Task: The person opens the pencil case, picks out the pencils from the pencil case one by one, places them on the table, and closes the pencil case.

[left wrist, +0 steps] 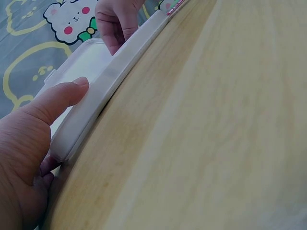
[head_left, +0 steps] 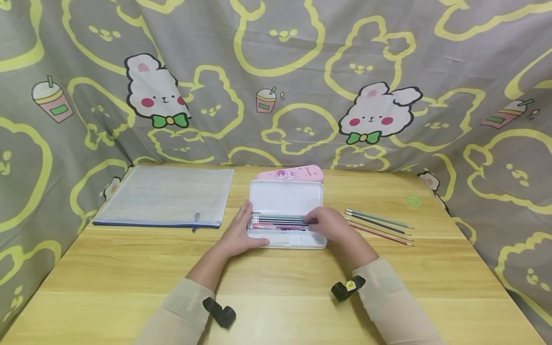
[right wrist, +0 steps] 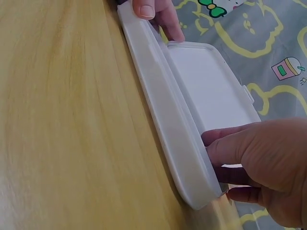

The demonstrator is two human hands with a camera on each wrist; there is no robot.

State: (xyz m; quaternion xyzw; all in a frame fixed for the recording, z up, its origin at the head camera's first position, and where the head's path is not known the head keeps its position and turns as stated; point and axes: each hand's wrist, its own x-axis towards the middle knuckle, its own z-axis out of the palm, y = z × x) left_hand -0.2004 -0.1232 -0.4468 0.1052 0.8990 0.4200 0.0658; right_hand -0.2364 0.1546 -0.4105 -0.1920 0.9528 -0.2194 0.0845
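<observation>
A white pencil case [head_left: 286, 197] lies on the table with its lid tipped up at the back. Inside it lie several pencils [head_left: 276, 221] side by side, and a pale block [head_left: 278, 238] sits in its front part. My left hand [head_left: 238, 233] grips the case's left end, thumb over the front rim [left wrist: 103, 88]. My right hand [head_left: 329, 223] reaches in at the right end, over the pencils. In the right wrist view the front wall [right wrist: 168, 115] hides the right fingertips, so whether they pinch a pencil is unclear.
Several loose pencils [head_left: 379, 223] lie right of the case, with a light green ring [head_left: 414, 201] beyond them. A pink pencil case [head_left: 310, 173] lies behind the white one. On the left lies a mesh zip pouch [head_left: 166, 194]. Patterned cloth [head_left: 302, 91] hangs behind the table.
</observation>
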